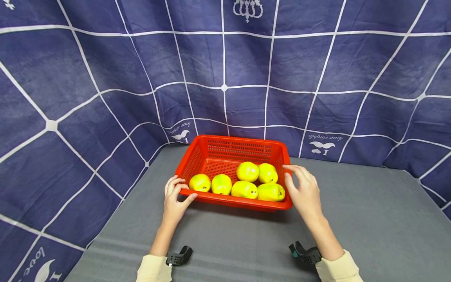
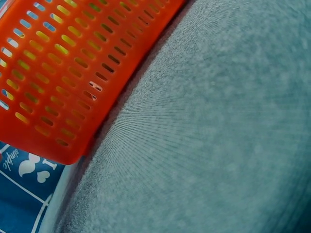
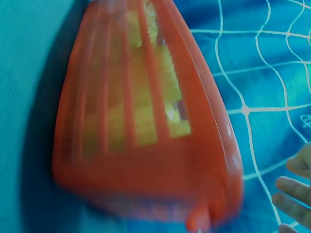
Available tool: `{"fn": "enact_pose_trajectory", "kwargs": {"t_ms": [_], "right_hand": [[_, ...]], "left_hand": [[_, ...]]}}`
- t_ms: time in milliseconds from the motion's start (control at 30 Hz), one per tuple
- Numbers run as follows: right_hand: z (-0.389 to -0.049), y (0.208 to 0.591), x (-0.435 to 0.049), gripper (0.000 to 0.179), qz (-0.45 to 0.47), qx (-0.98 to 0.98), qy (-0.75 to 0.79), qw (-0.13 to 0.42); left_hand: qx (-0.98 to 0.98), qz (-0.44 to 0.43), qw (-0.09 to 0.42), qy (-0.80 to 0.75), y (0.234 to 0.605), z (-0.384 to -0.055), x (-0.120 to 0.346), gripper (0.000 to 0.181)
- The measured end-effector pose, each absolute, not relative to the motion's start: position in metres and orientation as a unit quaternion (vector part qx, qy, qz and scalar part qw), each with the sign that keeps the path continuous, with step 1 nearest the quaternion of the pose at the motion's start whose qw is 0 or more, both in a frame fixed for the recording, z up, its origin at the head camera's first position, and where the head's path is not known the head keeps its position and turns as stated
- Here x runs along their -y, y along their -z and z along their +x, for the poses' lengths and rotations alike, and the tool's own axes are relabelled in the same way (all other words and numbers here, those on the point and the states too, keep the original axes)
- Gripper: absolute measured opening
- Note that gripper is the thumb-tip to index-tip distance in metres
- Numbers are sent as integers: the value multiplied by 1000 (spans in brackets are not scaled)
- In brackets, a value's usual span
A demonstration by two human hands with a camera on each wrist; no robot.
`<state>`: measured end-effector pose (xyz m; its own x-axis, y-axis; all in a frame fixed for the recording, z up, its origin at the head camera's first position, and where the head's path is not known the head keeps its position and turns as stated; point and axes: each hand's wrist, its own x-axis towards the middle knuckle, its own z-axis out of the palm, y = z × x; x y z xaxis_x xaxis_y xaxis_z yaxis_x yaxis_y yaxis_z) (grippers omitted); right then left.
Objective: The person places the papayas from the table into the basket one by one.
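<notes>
My left hand (image 1: 175, 199) pinches the stiff, fruit-laden basket (image 1: 225, 145) at its rim; my right hand (image 1: 305, 192) hovers with relaxed fingers.

Left hand (image 1: 175, 199) seemingly gripping; right hand (image 1: 303, 192) spread.

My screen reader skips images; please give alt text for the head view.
A red basket holding six yellow-green pears sits on a grey table; the left hand grips its near-left rim, the right hand is beside its right end.
</notes>
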<state>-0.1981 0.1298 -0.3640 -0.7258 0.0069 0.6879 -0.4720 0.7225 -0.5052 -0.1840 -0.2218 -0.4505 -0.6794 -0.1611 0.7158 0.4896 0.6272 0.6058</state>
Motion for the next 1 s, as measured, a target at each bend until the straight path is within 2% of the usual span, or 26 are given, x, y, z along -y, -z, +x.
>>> {"fn": "enact_pose_trajectory", "kwargs": {"t_ms": [233, 400, 533, 700, 800, 867, 1000], "right_hand": [[-177, 364, -185, 21, 110, 862, -291, 400], [-164, 361, -221, 28, 72, 889, -236, 385], [-159, 362, -248, 47, 37, 929, -192, 314], [-159, 364, -275, 75, 22, 979, -138, 145], [-159, 367, -283, 83, 23, 990, -124, 61], [-159, 370, -285, 85, 22, 992, -121, 38], [-159, 373, -285, 85, 24, 991, -123, 41]], "left_hand": [[812, -102, 390, 423, 449, -185, 223, 30], [812, -103, 391, 421, 449, -186, 223, 31], [812, -101, 388, 424, 449, -186, 222, 31], [813, -102, 390, 421, 450, -187, 223, 31], [811, -107, 393, 420, 451, -188, 224, 31], [811, -109, 392, 420, 451, -188, 225, 31], [817, -105, 385, 415, 450, -187, 226, 30]]}}
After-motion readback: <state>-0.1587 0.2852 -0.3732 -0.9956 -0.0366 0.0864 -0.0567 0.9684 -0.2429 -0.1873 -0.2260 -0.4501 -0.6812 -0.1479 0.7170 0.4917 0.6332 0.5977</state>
